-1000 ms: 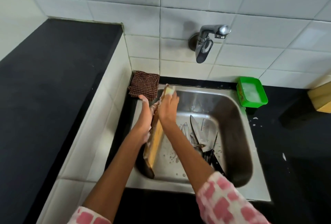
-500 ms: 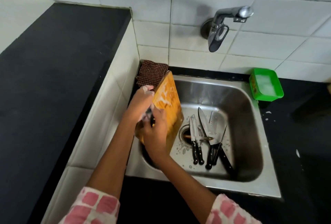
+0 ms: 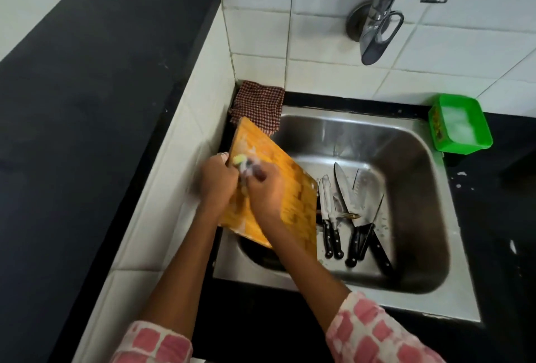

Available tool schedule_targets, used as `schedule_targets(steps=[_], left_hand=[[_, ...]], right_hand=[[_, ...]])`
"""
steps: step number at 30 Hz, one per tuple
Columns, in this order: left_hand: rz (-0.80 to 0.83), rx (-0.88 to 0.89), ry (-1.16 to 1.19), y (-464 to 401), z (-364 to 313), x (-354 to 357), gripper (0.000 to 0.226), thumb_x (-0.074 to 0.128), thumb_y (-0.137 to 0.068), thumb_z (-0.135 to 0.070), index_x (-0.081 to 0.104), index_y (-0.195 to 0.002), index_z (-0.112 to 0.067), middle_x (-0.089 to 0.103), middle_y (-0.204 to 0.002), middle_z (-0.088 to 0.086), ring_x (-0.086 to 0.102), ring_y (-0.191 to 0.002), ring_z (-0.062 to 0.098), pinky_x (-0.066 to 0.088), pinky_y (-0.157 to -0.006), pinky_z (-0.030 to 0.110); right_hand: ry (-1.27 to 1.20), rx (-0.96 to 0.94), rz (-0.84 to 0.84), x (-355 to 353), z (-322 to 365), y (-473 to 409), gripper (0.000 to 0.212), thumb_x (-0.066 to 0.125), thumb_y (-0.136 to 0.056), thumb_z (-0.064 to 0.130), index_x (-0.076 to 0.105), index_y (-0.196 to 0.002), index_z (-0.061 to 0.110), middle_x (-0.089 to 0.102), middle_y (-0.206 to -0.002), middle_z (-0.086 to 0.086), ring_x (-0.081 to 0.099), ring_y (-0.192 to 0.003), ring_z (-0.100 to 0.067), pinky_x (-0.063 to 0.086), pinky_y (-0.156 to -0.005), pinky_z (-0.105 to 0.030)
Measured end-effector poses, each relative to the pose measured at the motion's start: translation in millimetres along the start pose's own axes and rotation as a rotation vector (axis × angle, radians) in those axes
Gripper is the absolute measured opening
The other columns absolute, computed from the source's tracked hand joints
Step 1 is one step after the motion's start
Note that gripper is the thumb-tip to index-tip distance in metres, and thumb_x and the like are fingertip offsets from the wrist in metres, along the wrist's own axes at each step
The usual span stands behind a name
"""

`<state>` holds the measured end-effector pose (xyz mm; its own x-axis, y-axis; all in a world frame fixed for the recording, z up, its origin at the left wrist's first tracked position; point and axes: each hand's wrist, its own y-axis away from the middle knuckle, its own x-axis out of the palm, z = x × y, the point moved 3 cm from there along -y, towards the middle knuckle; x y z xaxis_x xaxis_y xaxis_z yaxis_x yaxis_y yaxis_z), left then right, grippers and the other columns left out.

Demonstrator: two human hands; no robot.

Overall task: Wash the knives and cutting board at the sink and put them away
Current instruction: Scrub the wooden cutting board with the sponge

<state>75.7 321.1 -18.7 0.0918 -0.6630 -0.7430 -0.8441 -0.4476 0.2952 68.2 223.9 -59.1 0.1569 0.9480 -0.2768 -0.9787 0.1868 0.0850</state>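
An orange wooden cutting board (image 3: 293,188) leans tilted in the left part of the steel sink (image 3: 412,188), its soapy face turned up towards me. My left hand (image 3: 217,181) grips the board's left edge. My right hand (image 3: 265,193) lies over the board's face and holds a foamy yellow-green sponge (image 3: 240,159) against it, close beside my left hand. Several black-handled knives (image 3: 348,217) lie on the sink floor to the right of the board, blades pointing away from me.
A metal tap (image 3: 377,32) sticks out of the tiled wall above the sink. A green tub of soapy water (image 3: 459,124) stands at the sink's back right corner. A checked cloth (image 3: 258,103) lies at the back left. Black counters (image 3: 87,101) flank the sink.
The board has turned from edge-on to face-up. My right hand with the sponge came down from the board's top end to its left side. The view has shifted closer.
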Motion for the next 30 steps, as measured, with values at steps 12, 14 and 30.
schedule_targets(steps=[12,14,30], left_hand=[[-0.098,0.157,-0.205,-1,26,33,0.059,0.039,-0.092,-0.008,0.023,-0.148,-0.018,0.048,-0.129,0.016,0.050,-0.115,0.035,0.042,-0.092,0.042],[-0.094,0.224,-0.306,-3,29,38,0.062,0.040,-0.093,-0.009,0.015,-0.149,-0.019,0.043,-0.127,0.017,0.049,-0.112,0.034,0.042,-0.090,0.042],[-0.157,0.433,-0.279,-37,17,52,0.059,0.034,-0.091,0.008,0.019,-0.147,-0.003,0.030,-0.149,0.020,0.036,-0.133,0.033,0.034,-0.107,0.034]], right_hand=[[0.131,0.195,-0.074,13,-59,-10,0.018,0.057,-0.090,0.014,0.062,-0.107,0.009,0.061,-0.106,-0.008,0.055,-0.093,-0.015,0.048,-0.082,-0.027],[0.141,0.053,0.072,16,-50,26,0.017,0.058,-0.090,0.012,0.065,-0.105,0.008,0.058,-0.098,-0.005,0.052,-0.085,-0.009,0.045,-0.075,-0.021],[0.213,0.288,-0.091,-30,-111,-43,0.006,0.060,-0.090,0.015,0.065,-0.086,0.014,0.058,-0.076,0.006,0.053,-0.064,-0.004,0.043,-0.051,-0.009]])
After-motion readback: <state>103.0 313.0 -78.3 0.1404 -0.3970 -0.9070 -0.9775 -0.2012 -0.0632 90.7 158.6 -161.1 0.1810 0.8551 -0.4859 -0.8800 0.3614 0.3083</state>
